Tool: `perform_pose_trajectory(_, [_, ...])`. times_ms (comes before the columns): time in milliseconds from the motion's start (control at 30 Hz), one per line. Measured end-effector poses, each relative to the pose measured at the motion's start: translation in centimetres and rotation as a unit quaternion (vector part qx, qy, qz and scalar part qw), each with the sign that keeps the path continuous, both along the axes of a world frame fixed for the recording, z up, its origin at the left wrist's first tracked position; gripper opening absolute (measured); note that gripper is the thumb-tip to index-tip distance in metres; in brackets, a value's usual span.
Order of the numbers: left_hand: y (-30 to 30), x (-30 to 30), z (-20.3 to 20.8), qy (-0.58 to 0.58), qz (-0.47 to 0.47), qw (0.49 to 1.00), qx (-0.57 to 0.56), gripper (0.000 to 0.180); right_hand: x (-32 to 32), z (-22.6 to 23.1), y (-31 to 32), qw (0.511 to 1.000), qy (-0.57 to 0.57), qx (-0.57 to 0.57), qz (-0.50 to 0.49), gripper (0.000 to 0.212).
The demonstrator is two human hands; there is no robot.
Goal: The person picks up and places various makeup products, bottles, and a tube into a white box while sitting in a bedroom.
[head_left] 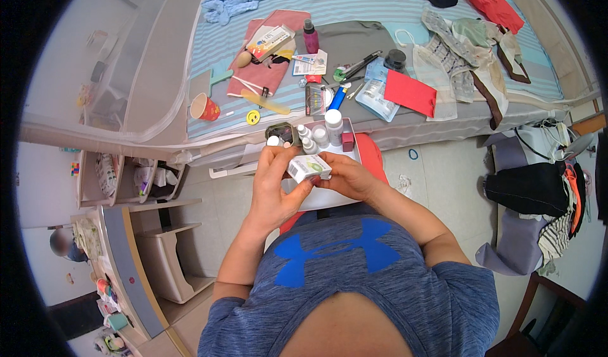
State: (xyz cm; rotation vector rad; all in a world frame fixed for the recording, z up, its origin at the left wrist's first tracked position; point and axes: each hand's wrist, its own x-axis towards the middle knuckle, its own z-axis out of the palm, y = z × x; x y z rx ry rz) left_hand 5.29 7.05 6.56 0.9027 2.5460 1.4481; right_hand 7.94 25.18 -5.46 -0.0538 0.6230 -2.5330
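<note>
A small white carton with green print (308, 167) is held in front of my chest, above a white tray (328, 198) at my lap. My left hand (273, 183) grips its left side, thumb below and fingers bent over the top. My right hand (347, 176) closes on its right end. Just beyond my hands, the tray holds a white capped bottle (333, 128), a white jar (320, 135), small white bottles (310, 145), a dark red box (348, 142) and a dark green container (282, 131). My fingers partly hide the carton and the tray's contents.
Ahead is a bed with striped sheets (202, 53). On it lie a red paper cup (204, 107), a pink spray bottle (310, 37), a red envelope (410, 93), a blue pouch (377, 97) and clothes (465, 53). Shelves (130, 178) stand left, a clothes-covered chair (525, 230) right.
</note>
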Motion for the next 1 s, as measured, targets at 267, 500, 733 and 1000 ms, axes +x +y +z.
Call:
perform_pose_trajectory(267, [-0.9,-0.9,-0.6,-0.081,0.020,0.995,0.058,0.047,0.0,1.6,0.8,0.997,0.013,0.078,-0.019,0.026])
perform_pose_trajectory(500, [-1.9,-0.9,-2.7,-0.119,-0.007,0.992,0.028,0.049,-0.5,5.8,1.8,0.907,0.237,0.344,-0.051,0.030])
perform_pose_trajectory(733, [-2.2,-0.9,-4.5,-0.159,-0.018,0.979,0.125,0.052,-0.7,9.7,2.6,0.675,0.477,0.546,-0.137,0.029])
perform_pose_trajectory(1000, [-1.8,-0.8,-4.9,-0.218,-0.017,0.949,0.227,0.053,-0.7,10.3,2.5,0.705,0.472,0.509,-0.145,0.017])
